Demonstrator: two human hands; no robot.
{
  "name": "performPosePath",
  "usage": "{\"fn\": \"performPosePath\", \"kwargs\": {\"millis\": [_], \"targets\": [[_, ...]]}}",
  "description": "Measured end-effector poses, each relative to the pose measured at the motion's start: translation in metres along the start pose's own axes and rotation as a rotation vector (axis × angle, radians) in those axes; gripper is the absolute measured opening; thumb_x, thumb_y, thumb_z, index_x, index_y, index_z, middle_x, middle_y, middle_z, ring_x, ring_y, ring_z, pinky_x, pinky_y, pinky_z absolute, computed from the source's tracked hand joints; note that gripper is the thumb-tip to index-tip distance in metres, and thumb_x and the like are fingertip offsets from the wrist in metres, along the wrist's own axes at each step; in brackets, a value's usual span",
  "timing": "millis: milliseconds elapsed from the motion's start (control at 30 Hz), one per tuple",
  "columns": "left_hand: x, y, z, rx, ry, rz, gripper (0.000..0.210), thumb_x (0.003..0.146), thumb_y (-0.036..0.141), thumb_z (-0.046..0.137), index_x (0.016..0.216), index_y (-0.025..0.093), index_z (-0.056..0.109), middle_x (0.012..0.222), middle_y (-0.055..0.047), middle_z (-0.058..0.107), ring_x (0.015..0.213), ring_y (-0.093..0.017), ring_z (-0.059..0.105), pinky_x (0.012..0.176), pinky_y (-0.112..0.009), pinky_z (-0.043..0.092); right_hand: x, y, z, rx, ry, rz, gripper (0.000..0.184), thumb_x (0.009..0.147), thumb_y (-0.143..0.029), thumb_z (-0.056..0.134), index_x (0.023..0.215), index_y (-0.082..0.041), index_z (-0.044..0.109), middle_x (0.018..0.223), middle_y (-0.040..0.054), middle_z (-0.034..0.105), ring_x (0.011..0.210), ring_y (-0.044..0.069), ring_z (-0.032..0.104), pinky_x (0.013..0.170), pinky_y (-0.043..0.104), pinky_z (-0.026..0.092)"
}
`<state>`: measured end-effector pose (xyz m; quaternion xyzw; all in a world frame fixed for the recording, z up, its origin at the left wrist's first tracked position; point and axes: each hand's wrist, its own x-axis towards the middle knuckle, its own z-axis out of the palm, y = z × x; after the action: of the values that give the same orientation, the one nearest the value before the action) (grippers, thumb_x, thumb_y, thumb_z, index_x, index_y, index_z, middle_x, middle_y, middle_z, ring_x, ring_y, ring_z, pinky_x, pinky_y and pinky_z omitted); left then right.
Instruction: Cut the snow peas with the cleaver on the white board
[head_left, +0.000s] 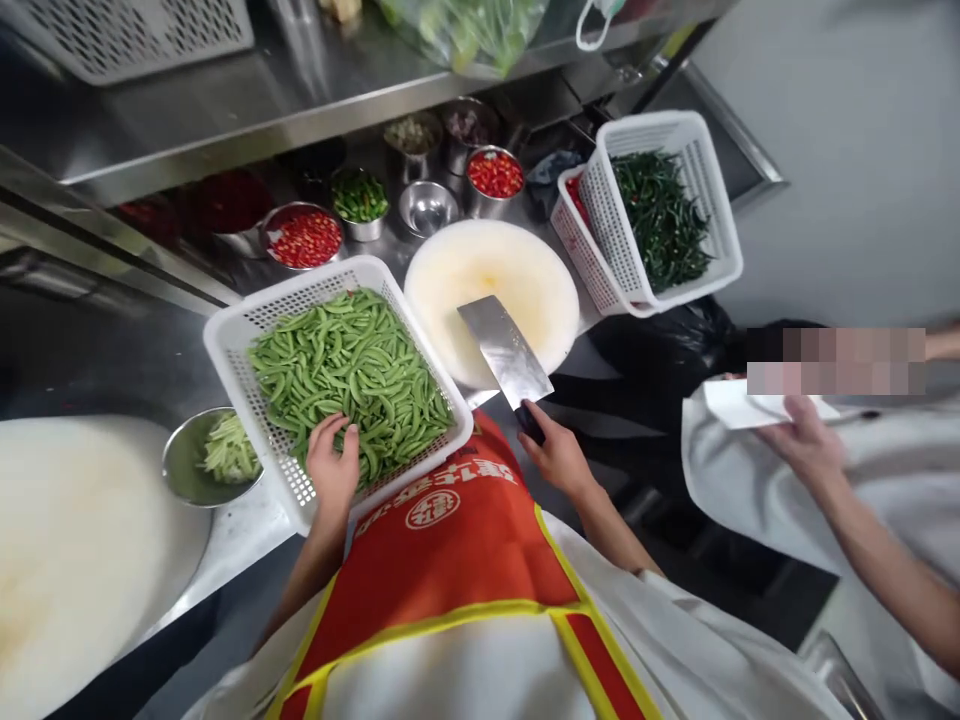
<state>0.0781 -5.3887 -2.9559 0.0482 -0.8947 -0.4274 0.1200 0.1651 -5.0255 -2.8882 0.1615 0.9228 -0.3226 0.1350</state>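
Observation:
My right hand (559, 450) is wrapped round the dark handle of a cleaver (506, 345). The broad steel blade extends over a round, pale cutting board (457, 255), its edge reaching past the near rim. To the left, my left hand (334, 468) rests at the near side of a heap of green pea pods (360, 370). Its thumb and fingers are apart and slightly curled, touching the pods. The pods lie in a white perforated plastic basket (225, 325), tilted toward me.
Behind the board stand metal bowls of chopped red chillies (495, 173) and cut green chillies (360, 197). White baskets with dark green chillies (664, 220) are at right. A bowl of shredded greens (232, 450) and another round board (82, 540) lie left. A co-worker's hand (806, 440) holds something white.

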Motion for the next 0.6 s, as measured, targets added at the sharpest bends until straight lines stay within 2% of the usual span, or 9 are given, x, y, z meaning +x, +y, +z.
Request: {"fn": "performPosePath", "kwargs": {"millis": [167,300,433,600], "targets": [[-0.010,-0.004,0.005,-0.068,-0.105,0.067,0.024,0.095,0.038,0.057,0.094,0.017,0.071,0.107,-0.011,0.071,0.106,-0.023,0.066,0.103,-0.042,0.052,-0.088,-0.006,0.019,0.017,0.113,0.252,0.064,0.090,-0.041,0.051,0.148,-0.014,0.054,0.105,0.0122,0.076,0.078,0.025,0.071,0.069,0.035,0.056],[-0.019,-0.007,0.009,-0.118,-0.187,0.110,0.023,0.096,0.036,0.058,0.095,0.017,0.071,0.108,-0.011,0.071,0.104,-0.022,0.067,0.100,-0.041,0.053,-0.121,-0.012,0.036,0.042,0.177,0.436,0.065,0.091,-0.044,0.049,0.147,-0.013,0.055,0.079,0.0069,0.074,0.066,0.026,0.069,0.058,0.034,0.054],[-0.023,-0.008,0.008,-0.116,-0.217,0.143,0.023,0.096,0.035,0.058,0.096,0.017,0.072,0.108,-0.011,0.072,0.104,-0.023,0.067,0.099,-0.040,0.054,-0.110,-0.004,0.036,0.046,0.213,0.458,0.065,0.090,-0.045,0.050,0.146,-0.014,0.055,0.065,0.0028,0.069,0.060,0.025,0.067,0.057,0.033,0.051],[-0.024,-0.006,0.002,-0.064,-0.156,0.125,0.025,0.096,0.036,0.057,0.097,0.017,0.072,0.108,-0.013,0.072,0.103,-0.024,0.067,0.099,-0.043,0.053,-0.054,0.015,0.008,0.084,0.159,0.467,0.067,0.091,-0.042,0.050,0.151,-0.012,0.049,0.056,-0.0018,0.063,0.051,0.023,0.064,0.061,0.032,0.051]]}}
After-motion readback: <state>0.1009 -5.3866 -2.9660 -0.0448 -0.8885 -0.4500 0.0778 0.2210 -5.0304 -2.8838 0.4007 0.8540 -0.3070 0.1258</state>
